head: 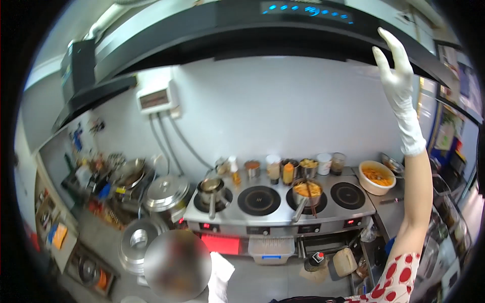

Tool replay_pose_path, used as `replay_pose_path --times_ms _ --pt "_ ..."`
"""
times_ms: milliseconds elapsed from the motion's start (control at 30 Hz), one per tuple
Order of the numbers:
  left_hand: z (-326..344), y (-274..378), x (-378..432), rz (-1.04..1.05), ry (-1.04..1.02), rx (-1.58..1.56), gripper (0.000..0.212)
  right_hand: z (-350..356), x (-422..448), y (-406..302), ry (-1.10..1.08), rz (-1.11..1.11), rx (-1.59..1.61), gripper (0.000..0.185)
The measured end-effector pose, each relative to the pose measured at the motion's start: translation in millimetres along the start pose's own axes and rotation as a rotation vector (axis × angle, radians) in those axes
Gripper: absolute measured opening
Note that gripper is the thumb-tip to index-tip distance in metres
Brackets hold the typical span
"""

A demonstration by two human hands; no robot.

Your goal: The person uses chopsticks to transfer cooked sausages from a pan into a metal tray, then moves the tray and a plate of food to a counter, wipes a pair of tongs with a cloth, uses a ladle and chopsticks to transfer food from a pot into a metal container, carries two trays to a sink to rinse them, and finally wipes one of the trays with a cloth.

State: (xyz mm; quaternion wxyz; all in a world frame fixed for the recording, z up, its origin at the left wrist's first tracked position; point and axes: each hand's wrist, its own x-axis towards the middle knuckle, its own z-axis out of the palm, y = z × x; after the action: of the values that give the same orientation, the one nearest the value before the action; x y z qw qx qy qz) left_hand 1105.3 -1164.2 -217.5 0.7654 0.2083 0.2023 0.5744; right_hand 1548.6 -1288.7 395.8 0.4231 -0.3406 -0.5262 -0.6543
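Note:
My right hand [396,74], in a white glove, is raised at the upper right with its fingers apart and nothing in it. It overlaps the dark range hood [174,41] in view; whether they touch is unclear. Blue symbols glow on the hood's control panel [307,12]. My left hand cannot be made out for certain. A white shape [221,269] at the bottom edge may be a glove or a cloth. On the cooktop [231,193], a saucepan [303,202] holds yellowish food with chopsticks [311,197] in it. Another saucepan [211,197] sits on the left burner.
A white bowl [365,185] of orange food stands right of the cooktop. Jars and a sauce bottle [288,174] line its back. Large lidded metal pots [165,193] are at left. Beneath lie a plastic bin [271,252] and a jug [344,261]. A blurred patch hides the lower left.

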Motion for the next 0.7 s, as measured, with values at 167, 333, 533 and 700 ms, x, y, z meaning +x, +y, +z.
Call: replay_pose_path --times_ms 167,333,533,700 --pt "10 9 46 -0.106 -0.021 0.063 0.041 -29 51 65 0.117 0.060 -0.282 0.036" --pt "16 24 65 -0.183 0.021 0.120 0.041 -67 30 158 0.295 0.510 -0.480 0.049" --pt "16 27 74 -0.245 0.072 0.174 0.041 -36 -8 149 0.431 1.247 -0.435 0.061" --pt "23 25 77 -0.271 0.095 0.199 0.041 96 99 -24 0.010 0.500 -0.291 0.042"
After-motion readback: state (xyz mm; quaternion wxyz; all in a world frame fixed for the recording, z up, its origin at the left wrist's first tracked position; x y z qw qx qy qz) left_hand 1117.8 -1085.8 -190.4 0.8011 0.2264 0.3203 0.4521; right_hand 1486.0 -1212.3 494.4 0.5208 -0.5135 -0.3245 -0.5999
